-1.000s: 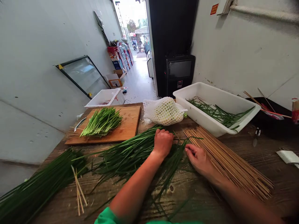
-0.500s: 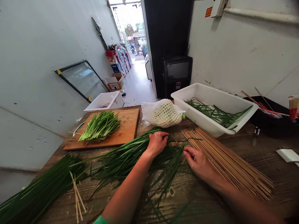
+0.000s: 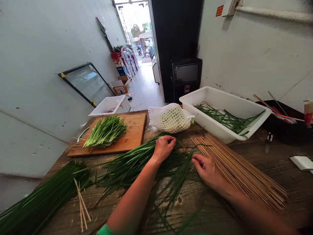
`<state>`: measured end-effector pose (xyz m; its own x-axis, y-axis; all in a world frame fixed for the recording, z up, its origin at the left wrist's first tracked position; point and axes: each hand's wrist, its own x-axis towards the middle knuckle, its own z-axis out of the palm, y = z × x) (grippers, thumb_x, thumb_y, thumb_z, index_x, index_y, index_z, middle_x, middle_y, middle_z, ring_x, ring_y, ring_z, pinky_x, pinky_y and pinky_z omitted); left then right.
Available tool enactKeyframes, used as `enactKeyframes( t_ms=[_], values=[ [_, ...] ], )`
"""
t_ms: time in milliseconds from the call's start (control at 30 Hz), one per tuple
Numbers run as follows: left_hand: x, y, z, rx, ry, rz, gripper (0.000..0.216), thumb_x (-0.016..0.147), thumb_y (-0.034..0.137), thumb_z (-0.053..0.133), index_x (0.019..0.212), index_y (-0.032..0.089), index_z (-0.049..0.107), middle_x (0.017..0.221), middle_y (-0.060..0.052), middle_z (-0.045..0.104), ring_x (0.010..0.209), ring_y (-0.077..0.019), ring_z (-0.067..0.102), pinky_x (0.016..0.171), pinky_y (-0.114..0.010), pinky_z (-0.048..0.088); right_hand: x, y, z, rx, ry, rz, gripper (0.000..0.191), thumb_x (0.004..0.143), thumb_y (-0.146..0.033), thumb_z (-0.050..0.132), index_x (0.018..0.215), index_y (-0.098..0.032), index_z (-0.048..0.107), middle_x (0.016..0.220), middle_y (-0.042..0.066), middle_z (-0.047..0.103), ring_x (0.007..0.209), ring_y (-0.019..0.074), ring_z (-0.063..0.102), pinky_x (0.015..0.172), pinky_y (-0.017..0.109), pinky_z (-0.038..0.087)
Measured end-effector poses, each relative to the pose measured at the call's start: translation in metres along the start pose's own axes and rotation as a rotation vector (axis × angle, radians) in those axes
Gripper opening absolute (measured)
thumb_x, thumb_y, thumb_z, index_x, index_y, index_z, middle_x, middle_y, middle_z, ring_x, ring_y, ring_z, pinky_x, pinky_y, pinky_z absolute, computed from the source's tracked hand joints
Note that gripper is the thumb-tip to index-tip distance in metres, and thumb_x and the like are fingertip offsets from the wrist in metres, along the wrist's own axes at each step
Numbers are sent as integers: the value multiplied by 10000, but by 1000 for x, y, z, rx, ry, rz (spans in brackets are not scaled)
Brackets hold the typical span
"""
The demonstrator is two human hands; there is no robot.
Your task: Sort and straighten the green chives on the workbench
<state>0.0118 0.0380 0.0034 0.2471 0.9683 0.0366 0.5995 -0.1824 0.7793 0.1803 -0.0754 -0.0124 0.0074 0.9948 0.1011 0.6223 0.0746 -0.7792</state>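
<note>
My left hand [image 3: 163, 147] rests on a spread pile of long green chive leaves [image 3: 137, 163] in the middle of the wooden table, its fingers curled and pinching at the leaves' far ends. My right hand [image 3: 207, 169] lies just to the right of the pile with fingers bent, touching the near edge of a big bundle of bamboo skewers [image 3: 239, 169]. What the right fingers hold, if anything, is hidden.
A cutting board [image 3: 133, 133] with trimmed chive stalks [image 3: 105, 130] sits at the left rear. A foam net bag [image 3: 171, 122] and a white tub [image 3: 220, 130] holding chive leaves stand behind. More chives [image 3: 41, 199] and loose skewers [image 3: 81, 205] lie at the near left.
My left hand has shifted slightly left along the chives and its fingers have curled onto the leaf ends. The right hand has barely moved.
</note>
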Motion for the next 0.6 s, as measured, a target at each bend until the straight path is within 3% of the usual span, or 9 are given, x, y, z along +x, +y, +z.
enactKeyframes(
  t_ms=[600],
  values=[
    [-4, 2, -1, 5, -46, 26, 197, 786, 226, 563, 864, 186, 740, 829, -18, 730, 796, -150, 642, 739, -230, 466, 1, 7, 4, 42, -3, 15, 293, 846, -327, 422, 765, -171, 657, 622, 19, 616, 554, 140, 539, 507, 224, 392]
  ],
)
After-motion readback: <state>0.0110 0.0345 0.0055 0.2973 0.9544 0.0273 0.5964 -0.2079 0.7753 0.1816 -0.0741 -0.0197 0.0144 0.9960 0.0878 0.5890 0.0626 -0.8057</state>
